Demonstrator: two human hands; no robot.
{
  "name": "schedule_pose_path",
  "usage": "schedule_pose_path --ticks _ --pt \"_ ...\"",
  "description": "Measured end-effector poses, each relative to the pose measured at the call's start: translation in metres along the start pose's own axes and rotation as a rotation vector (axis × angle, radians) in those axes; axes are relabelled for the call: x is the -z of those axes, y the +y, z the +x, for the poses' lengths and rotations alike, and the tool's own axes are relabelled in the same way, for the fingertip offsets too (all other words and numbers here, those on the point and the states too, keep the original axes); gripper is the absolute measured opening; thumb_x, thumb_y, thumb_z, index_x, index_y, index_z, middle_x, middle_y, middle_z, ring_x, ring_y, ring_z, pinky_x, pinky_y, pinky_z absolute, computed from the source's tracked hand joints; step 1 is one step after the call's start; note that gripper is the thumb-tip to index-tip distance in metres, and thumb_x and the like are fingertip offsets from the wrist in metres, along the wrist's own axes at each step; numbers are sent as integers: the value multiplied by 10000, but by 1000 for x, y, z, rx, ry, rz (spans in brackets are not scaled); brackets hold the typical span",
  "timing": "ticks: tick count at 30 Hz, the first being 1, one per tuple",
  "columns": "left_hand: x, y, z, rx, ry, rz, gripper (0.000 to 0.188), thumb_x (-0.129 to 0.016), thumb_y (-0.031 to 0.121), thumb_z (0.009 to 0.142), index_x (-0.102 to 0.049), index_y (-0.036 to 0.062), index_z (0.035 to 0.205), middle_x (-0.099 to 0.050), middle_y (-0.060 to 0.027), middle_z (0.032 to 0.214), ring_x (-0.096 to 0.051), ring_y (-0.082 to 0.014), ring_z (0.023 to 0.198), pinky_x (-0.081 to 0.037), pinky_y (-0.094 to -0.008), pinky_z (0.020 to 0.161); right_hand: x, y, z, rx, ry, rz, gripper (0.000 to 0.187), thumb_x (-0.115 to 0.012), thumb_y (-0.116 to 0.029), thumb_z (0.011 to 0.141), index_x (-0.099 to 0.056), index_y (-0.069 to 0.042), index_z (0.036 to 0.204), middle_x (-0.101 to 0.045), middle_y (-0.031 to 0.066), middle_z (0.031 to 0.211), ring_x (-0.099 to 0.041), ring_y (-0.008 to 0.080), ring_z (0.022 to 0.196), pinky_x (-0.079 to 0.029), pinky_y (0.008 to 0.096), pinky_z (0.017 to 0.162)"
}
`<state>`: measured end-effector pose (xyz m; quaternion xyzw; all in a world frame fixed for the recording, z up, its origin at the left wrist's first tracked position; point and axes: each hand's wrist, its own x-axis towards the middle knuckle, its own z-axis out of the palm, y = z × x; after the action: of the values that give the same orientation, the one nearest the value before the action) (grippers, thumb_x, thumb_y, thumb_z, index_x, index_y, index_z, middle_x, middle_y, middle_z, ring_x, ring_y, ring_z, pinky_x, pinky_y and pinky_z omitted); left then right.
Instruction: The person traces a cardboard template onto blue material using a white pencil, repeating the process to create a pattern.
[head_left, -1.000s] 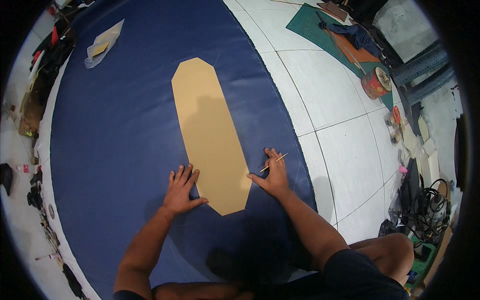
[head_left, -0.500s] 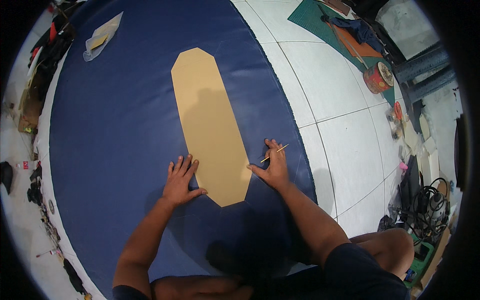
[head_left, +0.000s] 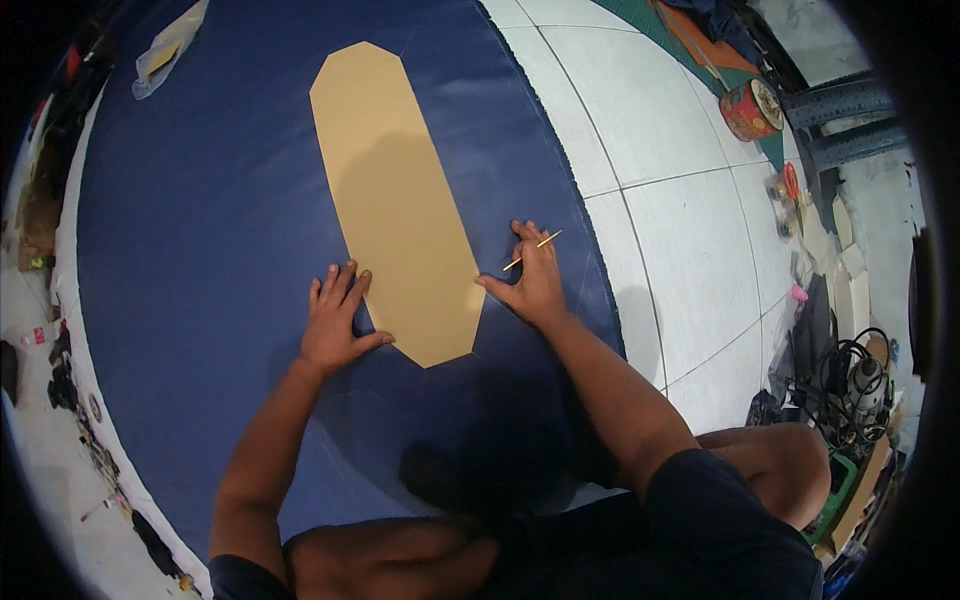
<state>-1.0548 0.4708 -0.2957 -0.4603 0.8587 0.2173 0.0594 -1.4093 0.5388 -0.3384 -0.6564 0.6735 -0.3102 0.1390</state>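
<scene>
A long tan cardboard template (head_left: 395, 195) with cut corners lies on a large sheet of dark blue fabric (head_left: 190, 250) spread over the floor. My left hand (head_left: 335, 320) lies flat with fingers spread at the template's lower left edge, thumb reaching toward it. My right hand (head_left: 535, 280) presses on the fabric at the template's lower right edge and holds a thin yellow pencil (head_left: 533, 249) between its fingers.
White floor tiles (head_left: 680, 220) lie to the right of the fabric. A round red tin (head_left: 750, 108) and a green mat stand at the far right. Tools and cables (head_left: 850, 380) pile up at the right; clutter lines the left edge. A pale plastic bag (head_left: 165, 45) lies at the fabric's top left.
Both hands and the template's lower end keep their hold on each other; the view has shifted, so the template now sits a little higher in the picture. The right hand has edged slightly upward along the template's edge.
</scene>
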Motion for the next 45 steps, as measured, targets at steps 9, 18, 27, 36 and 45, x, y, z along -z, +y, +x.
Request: schedule_pose_path --ticks 9,18,27,36,45 --pt "1 -1 1 -2 30 -7 1145 -813 714 685 -395 144 1586 -286 -155 1676 -195 -392 1575 -139 -636 1255 0 -3 3 -33 -5 34 622 -919 -414 732 -500 -19 966 -532 317 1435 -423 520 1412 -297 611 1171" --pt "11 6 5 41 -5 -2 1112 -867 612 674 -394 190 1588 -315 -143 1656 -202 -377 1571 -165 -617 1261 -1 -6 7 -29 -8 -19 614 -930 -384 728 -495 -25 971 -529 305 1449 -410 510 1424 -280 607 1194" --pt "41 35 18 85 -208 133 1076 -896 525 696 -369 264 1597 -246 -205 1665 -156 -424 1570 -138 -600 1279 -1 -8 6 -42 -26 -13 638 -942 -365 721 -479 -27 1003 -518 293 1466 -395 511 1430 -292 599 1185" --pt "20 29 32 -153 -69 67 1065 -977 286 623 -417 -26 1474 -295 -293 1615 -293 -446 1523 -324 -451 1255 -4 -5 4 -12 -18 -24 633 -931 -375 740 -471 -33 1008 -505 299 1479 -388 515 1432 -298 591 1182" --pt "32 34 34 -96 -179 13 1139 -968 266 658 -343 140 1602 -216 -288 1648 -261 -432 1542 -344 -431 1247 2 -12 6 -79 -74 -28 641 -923 -379 753 -485 -13 1044 -483 314 1496 -369 513 1452 -272 587 1203"
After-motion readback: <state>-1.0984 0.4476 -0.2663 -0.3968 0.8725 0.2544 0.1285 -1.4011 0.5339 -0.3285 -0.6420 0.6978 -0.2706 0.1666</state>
